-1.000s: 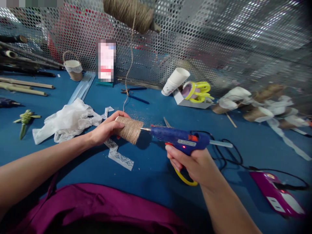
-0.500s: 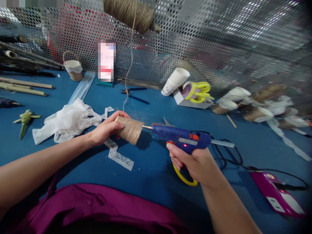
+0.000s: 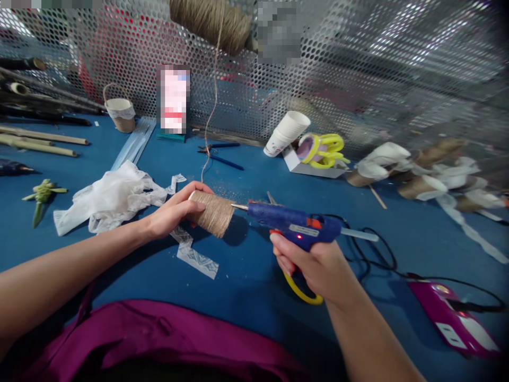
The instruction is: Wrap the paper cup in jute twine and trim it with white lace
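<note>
My left hand (image 3: 177,209) is closed around a twine-wrapped paper cup (image 3: 213,213), tilted on its side above the blue table. A strand of twine (image 3: 210,114) runs from behind the cup up to a large twine spool (image 3: 212,24). In my right hand (image 3: 304,262) is a blue hot glue gun (image 3: 294,220), with a red light on and a clear glue stick (image 3: 360,234) out of its back. Its metal nozzle is at the cup's right end, touching or very close. Yellow-handled scissors (image 3: 302,291) lie under my right hand, partly hidden.
White lace (image 3: 115,199) lies at left, with a lace strip (image 3: 196,260) below the cup. Blue-handled pliers (image 3: 225,159), stacked paper cups (image 3: 287,132) and a small twine basket (image 3: 120,114) stand or lie farther back. A black cord (image 3: 392,260) leads to a magenta power strip (image 3: 453,318).
The glue gun and my right hand have shifted slightly left. The nozzle remains at the cup's right end. My left hand and the cup have hardly moved.
</note>
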A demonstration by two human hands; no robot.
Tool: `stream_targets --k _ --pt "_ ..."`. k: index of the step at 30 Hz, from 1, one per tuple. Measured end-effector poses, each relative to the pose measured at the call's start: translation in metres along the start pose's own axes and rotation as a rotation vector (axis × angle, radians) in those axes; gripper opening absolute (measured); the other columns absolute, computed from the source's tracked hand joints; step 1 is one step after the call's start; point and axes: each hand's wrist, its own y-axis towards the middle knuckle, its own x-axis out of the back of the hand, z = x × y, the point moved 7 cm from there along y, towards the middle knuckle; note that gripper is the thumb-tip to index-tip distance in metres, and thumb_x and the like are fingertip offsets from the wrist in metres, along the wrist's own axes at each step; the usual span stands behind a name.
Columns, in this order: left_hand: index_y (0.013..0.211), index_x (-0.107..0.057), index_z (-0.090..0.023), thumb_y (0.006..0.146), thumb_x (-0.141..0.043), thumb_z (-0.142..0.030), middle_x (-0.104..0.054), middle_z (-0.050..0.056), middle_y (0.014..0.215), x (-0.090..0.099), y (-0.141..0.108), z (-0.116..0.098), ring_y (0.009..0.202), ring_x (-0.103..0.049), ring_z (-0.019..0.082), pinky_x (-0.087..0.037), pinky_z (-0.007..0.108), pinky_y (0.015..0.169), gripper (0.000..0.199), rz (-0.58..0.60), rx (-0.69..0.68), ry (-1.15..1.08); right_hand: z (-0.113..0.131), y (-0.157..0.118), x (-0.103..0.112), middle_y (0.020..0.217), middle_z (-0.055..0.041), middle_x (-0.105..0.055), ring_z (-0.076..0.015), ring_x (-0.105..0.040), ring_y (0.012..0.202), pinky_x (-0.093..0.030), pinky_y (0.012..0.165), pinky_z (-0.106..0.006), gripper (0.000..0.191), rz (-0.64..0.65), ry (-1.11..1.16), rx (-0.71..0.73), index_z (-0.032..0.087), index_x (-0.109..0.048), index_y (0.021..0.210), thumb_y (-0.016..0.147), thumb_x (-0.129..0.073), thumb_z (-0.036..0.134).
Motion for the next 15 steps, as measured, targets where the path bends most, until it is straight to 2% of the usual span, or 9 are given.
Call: stream_targets --k 7,12,15 --pt "0.098 -0.046 -0.02 0.075 -0.051 -0.031 -0.048 0.001 0.084 -0.0004 0.0002 -0.0002 0.069 -0.046 0.012 -0.039 0.019 0.046 0.026 -0.018 0.017 -0.001 0.0047 -0.0075 -0.001 0.041 0.0052 -0.047 -0.0094 -0.047 0.035 -0.042 0.039 -0.024 0.031 -0.01 -0.088 0.053 0.02 -0.052 0.059 0.083 -0.057 0.038" --pt "0.093 -0.045 -0.018 0.076 -0.05 -0.035 -0.049 0.001 0.076 -0.0043 0.0 0.0014 0.058 -0.047 0.011 -0.038 0.019 0.042 0.025 -0.019 0.044 -0.05 0.0059 -0.0071 0.0014 0.041 0.0048 -0.048 -0.0102 -0.049 0.036 -0.045 0.04 -0.024 0.031 -0.044 -0.168 0.104 0.02 -0.051 0.06 0.084 -0.055 0.04" --pt "0.091 -0.043 -0.018 0.078 -0.048 -0.037 -0.05 -0.001 0.07 -0.0065 -0.0001 0.0046 0.05 -0.049 0.009 -0.037 0.019 0.041 0.024 -0.013 0.084 -0.075 0.0093 -0.0086 -0.0005 0.041 0.0042 -0.048 -0.0103 -0.05 0.036 -0.044 0.041 -0.024 0.034 -0.016 -0.245 0.144 0.02 -0.05 0.057 0.085 -0.053 0.04"
